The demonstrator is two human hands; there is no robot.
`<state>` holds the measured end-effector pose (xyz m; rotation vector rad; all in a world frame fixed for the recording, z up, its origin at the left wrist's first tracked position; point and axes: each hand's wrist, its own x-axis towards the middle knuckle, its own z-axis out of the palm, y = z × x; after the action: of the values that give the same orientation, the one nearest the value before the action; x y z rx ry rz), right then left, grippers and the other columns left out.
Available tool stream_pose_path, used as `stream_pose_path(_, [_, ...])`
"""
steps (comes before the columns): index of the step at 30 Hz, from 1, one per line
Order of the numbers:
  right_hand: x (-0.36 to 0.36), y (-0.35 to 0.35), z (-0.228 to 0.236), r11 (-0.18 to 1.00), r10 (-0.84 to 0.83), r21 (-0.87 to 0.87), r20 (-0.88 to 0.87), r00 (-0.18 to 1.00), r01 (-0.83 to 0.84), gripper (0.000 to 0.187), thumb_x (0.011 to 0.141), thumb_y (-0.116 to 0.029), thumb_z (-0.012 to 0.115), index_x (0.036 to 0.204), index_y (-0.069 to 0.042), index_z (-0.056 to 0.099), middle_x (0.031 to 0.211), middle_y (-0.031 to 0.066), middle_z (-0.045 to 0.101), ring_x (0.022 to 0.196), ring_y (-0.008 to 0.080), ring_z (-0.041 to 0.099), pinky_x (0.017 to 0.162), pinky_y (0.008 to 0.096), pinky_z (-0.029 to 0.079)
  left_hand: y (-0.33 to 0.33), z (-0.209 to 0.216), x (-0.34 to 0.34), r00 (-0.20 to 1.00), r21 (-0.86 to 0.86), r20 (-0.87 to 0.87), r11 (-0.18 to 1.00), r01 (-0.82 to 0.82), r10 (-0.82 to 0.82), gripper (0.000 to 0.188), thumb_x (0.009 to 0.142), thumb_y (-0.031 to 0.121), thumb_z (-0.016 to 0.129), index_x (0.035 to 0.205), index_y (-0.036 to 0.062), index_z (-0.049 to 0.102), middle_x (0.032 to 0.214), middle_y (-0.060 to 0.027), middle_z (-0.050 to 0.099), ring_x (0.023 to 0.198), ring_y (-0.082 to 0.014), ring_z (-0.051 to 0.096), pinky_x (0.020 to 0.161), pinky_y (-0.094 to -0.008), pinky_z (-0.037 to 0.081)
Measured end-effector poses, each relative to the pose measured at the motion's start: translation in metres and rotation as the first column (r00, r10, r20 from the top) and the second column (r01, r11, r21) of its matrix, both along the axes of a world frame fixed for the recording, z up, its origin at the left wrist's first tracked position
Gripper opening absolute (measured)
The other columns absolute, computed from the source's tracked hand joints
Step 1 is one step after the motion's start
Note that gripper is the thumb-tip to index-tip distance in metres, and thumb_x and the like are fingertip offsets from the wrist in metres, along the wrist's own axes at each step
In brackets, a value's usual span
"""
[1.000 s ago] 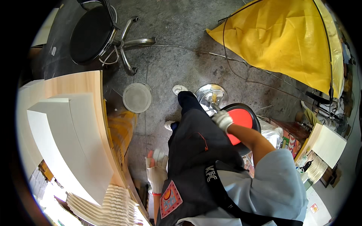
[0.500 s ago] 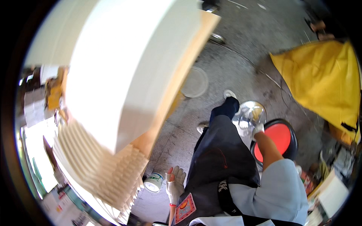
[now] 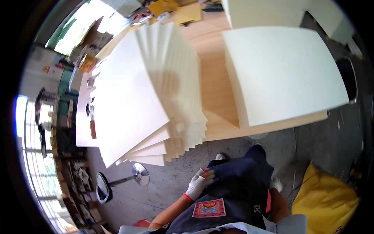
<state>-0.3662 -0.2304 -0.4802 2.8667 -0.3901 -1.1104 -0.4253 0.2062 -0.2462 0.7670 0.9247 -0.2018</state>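
Observation:
My left hand [image 3: 199, 183], in a white glove with bare fingertips and a red cuff, hovers before my dark apron [image 3: 237, 183]. Its fingers are slightly bent and apart, with nothing seen in them. Down at my right side hangs my gloved right hand [image 3: 277, 184]; blur hides how its fingers lie. A fanned stack of white sheets [image 3: 128, 93] lies on the wooden table [image 3: 214, 74], its near corners jutting past the front edge. To the right stands a squared, tall stack of white sheets [image 3: 284, 74]. Both hands are apart from the stacks.
On the left of the table lies a tool with a wooden handle [image 3: 92, 129]. A round-based stool [image 3: 140, 174] is on the floor at left. Yellow sheeting [image 3: 323, 201] covers something at lower right. Yellow envelopes [image 3: 189, 14] rest at the table's back.
My view has swung left, so the table and both stacks now face me. My left hand has risen in front of the apron. My right hand has come away from the stool beside it.

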Motion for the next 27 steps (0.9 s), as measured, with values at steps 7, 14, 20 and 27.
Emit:
stream_pose_path(7, [0.059,-0.053,0.03,0.998,-0.02,0.056,-0.249,0.968,0.035,0.049,0.1,-0.044,0.045,0.129,-0.009,0.064,0.134,0.0157,0.062,0.128,0.0336,0.056,0.101,0.0421,0.048,-0.065,-0.062,0.037,0.995,-0.066,0.096,0.998,0.004,0.003,0.036,0.104,0.02,0.054,0.134,0.0022,0.05,0.132,-0.0164,0.061,0.116,-0.0281,0.062,0.096,-0.0387,0.051])
stream_pose_path(14, [0.123,-0.114,-0.033,0.998,0.035,0.058,-0.133,0.991,-0.027,0.053,0.099,-0.047,0.046,0.128,-0.007,0.065,0.133,0.0175,0.063,0.128,0.0356,0.056,0.102,0.0432,0.047,-0.137,-0.127,0.064,0.972,-0.049,0.232,0.997,0.053,-0.04,0.042,0.104,0.028,0.055,0.14,0.0068,0.05,0.137,-0.0088,0.06,0.123,-0.0203,0.058,0.103,-0.0338,0.045])
stream_pose_path(20, [0.145,-0.14,-0.096,0.988,0.066,0.142,-0.067,0.996,-0.056,0.056,0.098,-0.05,0.047,0.127,-0.005,0.065,0.132,0.0191,0.063,0.128,0.0373,0.055,0.103,0.0441,0.045,-0.178,-0.155,0.055,0.944,-0.002,0.327,0.999,0.052,-0.049,0.043,0.103,0.027,0.057,0.14,0.005,0.05,0.134,-0.0084,0.062,0.12,-0.0178,0.059,0.102,-0.0316,0.045])
stream_pose_path(27, [0.165,-0.112,-0.063,0.83,-0.194,0.556,0.357,0.914,-0.041,0.052,0.098,-0.044,0.052,0.125,-0.002,0.067,0.128,0.0224,0.065,0.125,0.0374,0.058,0.102,0.0437,0.045,-0.127,-0.058,0.103,0.715,0.768,0.399,0.636,0.083,-0.574,0.032,0.099,0.013,0.059,0.129,0.0015,0.061,0.12,-0.0069,0.068,0.105,-0.0124,0.061,0.091,-0.0259,0.048])
